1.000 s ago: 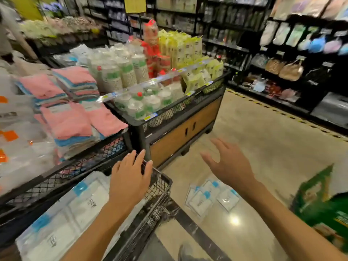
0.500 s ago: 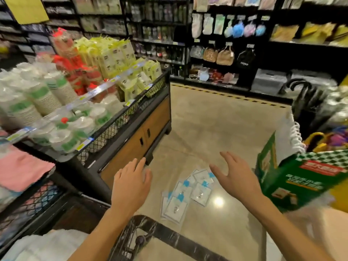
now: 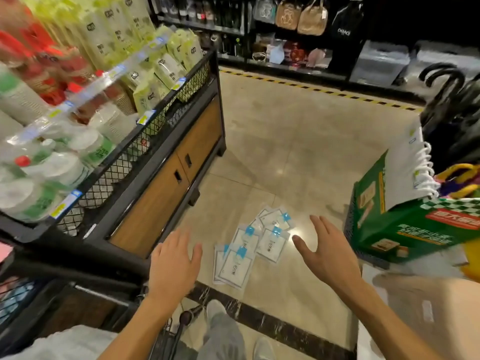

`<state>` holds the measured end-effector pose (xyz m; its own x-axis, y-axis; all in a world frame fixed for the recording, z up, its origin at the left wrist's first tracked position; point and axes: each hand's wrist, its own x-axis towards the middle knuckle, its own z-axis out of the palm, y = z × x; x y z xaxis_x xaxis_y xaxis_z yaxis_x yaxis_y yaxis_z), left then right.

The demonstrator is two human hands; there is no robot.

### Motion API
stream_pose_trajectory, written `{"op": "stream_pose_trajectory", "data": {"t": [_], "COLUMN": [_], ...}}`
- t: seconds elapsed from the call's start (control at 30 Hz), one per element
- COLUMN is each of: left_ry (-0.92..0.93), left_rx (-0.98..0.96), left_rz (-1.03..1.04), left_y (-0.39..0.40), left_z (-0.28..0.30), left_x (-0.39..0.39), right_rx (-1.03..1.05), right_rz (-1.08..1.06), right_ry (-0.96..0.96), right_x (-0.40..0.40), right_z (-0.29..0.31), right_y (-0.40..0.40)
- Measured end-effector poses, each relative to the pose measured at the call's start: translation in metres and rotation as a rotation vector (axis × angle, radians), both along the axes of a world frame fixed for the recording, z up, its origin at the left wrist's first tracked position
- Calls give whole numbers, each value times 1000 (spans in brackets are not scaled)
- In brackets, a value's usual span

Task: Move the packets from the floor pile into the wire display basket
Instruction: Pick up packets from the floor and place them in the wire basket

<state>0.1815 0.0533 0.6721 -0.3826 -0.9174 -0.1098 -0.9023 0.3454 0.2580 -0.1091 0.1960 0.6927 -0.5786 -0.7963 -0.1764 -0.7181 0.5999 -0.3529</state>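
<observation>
Floor room: bare tile floor [image 3: 298, 141] opens far ahead of you; a wire-sided display stand [image 3: 161, 162] hems the left, a green carton [image 3: 405, 216] the right.
Packets: the packets [image 3: 249, 252] lie in a loose pile on the floor, between your hands and near your feet.
Left hand: your left hand [image 3: 172, 266] hovers with fingers straight, holding nothing.
Right hand: your right hand [image 3: 328, 253] is spread wide, empty, just right of the pile.
Writing: a far black bag [image 3: 344, 20] reads "CHANCE"; packet print is too small to read.
</observation>
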Motion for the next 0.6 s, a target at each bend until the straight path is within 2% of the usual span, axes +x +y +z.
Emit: {"op": "stream_pose_trajectory", "data": {"t": [0.23, 0.33, 0.47, 0.6], "left_ry": [-7, -70, -159, -249], "left_rx": [143, 159, 166, 196], "left_rz": [-61, -118, -146, -139], "left_y": [-77, -108, -134, -152], "left_z": [-80, -119, -173, -275], "left_x": [-16, -24, -37, -56], "right_rx": [76, 98, 108, 158], "right_rz": [-83, -82, -92, -82], "right_ry": [45, 51, 61, 46], "right_x": [-5, -9, -19, -39], "right_z": [-58, -93, -152, -261], "right_y": [-61, -98, -136, -176]}}
